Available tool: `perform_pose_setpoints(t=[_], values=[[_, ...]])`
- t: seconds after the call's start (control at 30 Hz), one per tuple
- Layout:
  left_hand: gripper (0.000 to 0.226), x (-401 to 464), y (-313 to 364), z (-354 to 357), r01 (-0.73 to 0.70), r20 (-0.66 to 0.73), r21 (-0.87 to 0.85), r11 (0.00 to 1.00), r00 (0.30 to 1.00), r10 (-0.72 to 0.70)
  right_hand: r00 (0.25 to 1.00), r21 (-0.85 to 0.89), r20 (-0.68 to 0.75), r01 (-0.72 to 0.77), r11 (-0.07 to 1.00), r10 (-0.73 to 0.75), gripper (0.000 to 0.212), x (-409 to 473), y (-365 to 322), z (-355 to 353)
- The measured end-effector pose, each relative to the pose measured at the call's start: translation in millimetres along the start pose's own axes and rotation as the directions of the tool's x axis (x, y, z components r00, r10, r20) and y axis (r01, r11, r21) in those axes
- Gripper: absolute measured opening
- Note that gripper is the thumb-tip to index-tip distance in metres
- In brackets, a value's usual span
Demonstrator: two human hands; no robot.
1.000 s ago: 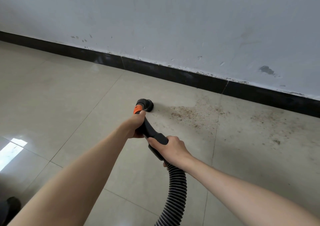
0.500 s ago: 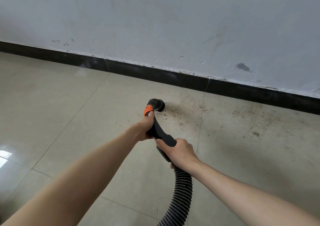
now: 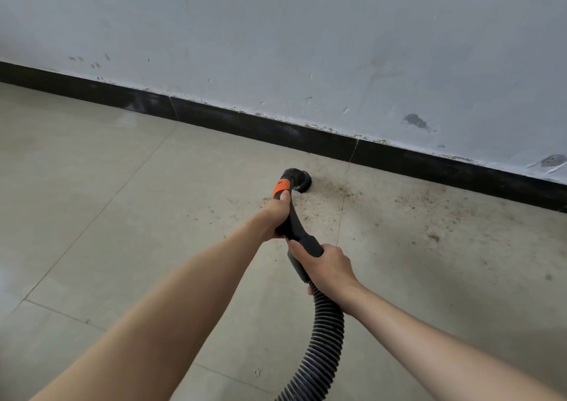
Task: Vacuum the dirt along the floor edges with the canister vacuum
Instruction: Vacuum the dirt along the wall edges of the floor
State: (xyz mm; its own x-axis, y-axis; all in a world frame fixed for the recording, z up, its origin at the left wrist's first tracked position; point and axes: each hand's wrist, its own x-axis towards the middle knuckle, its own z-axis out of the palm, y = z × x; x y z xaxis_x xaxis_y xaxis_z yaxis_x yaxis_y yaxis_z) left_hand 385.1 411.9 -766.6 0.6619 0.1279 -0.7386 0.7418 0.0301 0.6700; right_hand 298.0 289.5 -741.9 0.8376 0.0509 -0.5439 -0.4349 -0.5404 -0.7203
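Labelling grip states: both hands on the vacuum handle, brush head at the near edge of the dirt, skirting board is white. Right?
One error: the skirting board is black, not white; the wall above it is the pale surface, as the head view shows. The rest holds: left hand and right hand both grip the vacuum handle, and the brush head sits at the near edge of the dirt.
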Motion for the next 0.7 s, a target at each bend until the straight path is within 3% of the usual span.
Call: perform_pose_setpoints(t=[0.3, 0.53, 0.7], values=[[0.055, 2.4, -1.7, -48.2, -0.032, -0.127, 0.002, 0.999, 0.991, 0.032, 0.989, -0.031, 0.131, 0.069, 0.997, -0.064, 0.043, 15.6, -19.0, 23.9], [0.05, -6.7, -15.6, -113.9, -0.045, -0.23, -0.128, 0.991, 0.973, 0.014, 0.947, -0.084, 0.29, 0.165, 0.983, -0.134, 0.044, 27.0, -44.3, 65.6], [0.033, -22.7, -37.4, -156.3, -0.084, -0.278, -0.259, 0.962, 0.961, 0.009, 0.911, -0.109, 0.386, 0.202, 0.973, -0.146, 0.045, 24.8, -53.8, 94.3]])
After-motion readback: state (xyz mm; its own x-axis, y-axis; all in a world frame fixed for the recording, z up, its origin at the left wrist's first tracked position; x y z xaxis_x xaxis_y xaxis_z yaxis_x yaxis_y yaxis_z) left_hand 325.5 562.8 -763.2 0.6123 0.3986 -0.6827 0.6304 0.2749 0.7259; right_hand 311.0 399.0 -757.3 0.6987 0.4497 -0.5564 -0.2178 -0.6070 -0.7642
